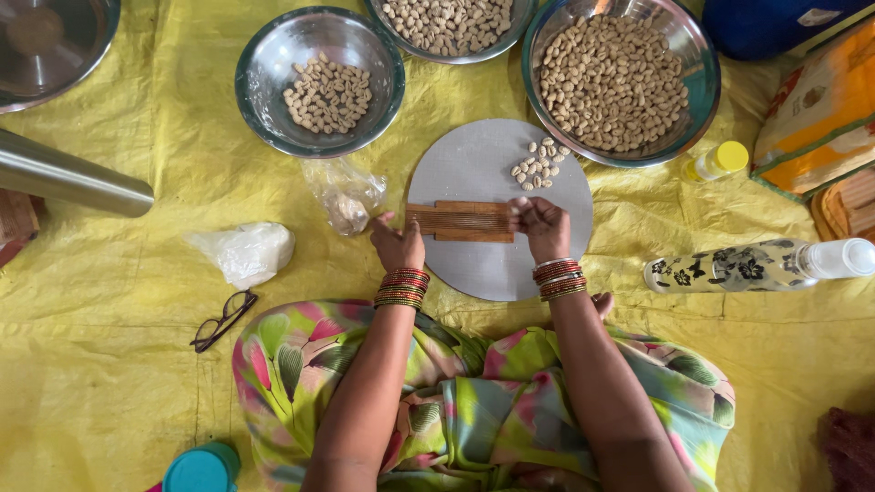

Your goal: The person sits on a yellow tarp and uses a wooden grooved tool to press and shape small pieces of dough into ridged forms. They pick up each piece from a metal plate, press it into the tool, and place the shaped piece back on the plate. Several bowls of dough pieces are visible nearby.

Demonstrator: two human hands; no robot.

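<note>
A small ridged wooden board (463, 221) lies on a round grey board (483, 264) set on a yellow sheet. My left hand (397, 244) holds the wooden board's left end. Its right end is under my right hand (543, 226), whose fingers press down on the ridges. A small heap of pale shaped pieces (540, 165) lies on the grey board just beyond my right hand. Both wrists carry red and gold bangles.
Three steel bowls of the same pale pieces stand beyond: left (319, 82), middle (449, 27), right (622, 80). A plastic bag (344, 193), white lump (244, 252), spectacles (221, 319), steel tube (68, 175), patterned bottle (756, 264) and small yellow-capped bottle (720, 161) lie around.
</note>
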